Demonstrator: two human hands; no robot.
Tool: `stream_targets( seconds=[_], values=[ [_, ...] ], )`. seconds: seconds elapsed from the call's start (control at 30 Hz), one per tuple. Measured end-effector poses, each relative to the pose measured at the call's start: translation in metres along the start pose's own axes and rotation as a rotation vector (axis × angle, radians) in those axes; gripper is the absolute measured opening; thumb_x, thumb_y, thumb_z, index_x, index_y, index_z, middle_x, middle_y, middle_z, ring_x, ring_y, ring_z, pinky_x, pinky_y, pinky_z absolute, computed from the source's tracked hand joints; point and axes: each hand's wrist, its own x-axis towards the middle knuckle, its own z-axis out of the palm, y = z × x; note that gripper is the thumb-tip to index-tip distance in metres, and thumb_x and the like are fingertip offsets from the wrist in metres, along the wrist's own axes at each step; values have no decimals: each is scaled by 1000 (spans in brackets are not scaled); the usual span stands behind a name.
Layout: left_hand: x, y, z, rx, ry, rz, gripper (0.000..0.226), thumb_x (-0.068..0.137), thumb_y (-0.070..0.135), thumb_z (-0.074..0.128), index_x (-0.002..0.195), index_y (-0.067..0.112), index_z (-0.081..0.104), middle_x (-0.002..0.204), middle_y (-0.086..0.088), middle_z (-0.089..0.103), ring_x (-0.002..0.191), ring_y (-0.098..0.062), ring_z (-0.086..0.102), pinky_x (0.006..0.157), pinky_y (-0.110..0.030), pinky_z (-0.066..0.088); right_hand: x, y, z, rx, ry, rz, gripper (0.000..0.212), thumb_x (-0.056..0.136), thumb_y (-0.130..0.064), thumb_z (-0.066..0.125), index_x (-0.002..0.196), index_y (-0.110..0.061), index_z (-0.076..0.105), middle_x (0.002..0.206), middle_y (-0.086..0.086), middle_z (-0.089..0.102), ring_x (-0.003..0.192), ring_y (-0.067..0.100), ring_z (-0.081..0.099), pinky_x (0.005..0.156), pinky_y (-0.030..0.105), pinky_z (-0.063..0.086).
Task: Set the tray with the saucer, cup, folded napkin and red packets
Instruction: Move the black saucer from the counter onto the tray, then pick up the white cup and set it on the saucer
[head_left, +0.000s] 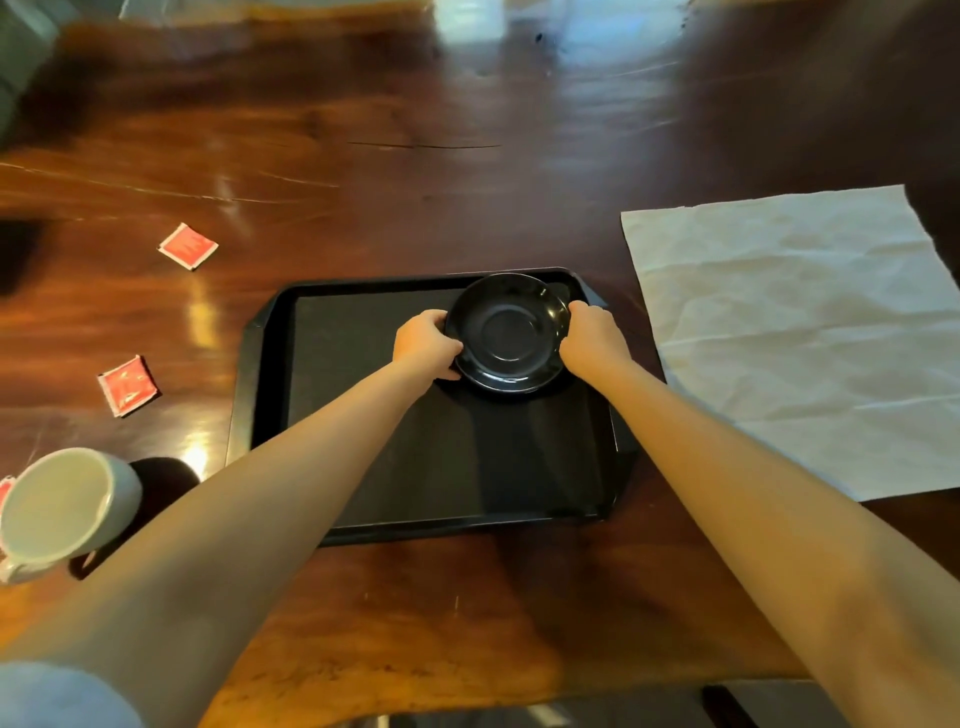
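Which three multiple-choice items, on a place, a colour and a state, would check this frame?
1. Where is the saucer?
A. At the far right corner of the tray.
B. At its near left corner.
C. Off it.
2. What colour is the saucer?
A. White.
B. Red.
C. Black.
3. How does the napkin lie?
A. Folded.
B. Spread flat on the table.
C. Crumpled.
Answers: 1 A, the left hand and right hand grip it there; 2 C, it is glossy black like the tray; 3 B, it lies open to the right of the tray.
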Motion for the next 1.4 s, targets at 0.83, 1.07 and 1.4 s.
stream_targets(
  seconds=[0.83,1.07,1.4],
  values=[
    [-87,-40,-219,445,-203,-15,37,94,26,49,129,14,50,121,-10,59,102,-23,62,88,-39,54,-43,-213,-11,-492,-541,-536,69,89,-32,58,145,-8,25,150,11,31,134,29,35,106,38,32],
    [-164,-129,-280,554,21,4,33,93,31,50,123,20,57,127,-2,58,116,-20,52,92,-24,37,-87,-285,64,-506,-609,-730,68,88,-33,60,143,-7,29,147,13,36,132,29,38,105,35,32],
    [-187,-253,-307,404,-18,-221,36,93,29,50,125,16,56,132,-1,54,117,-17,51,101,-29,41,-127,-314,169,-442,-707,-753,75,76,-31,70,137,-8,34,138,17,43,123,33,47,100,45,43]
  ],
)
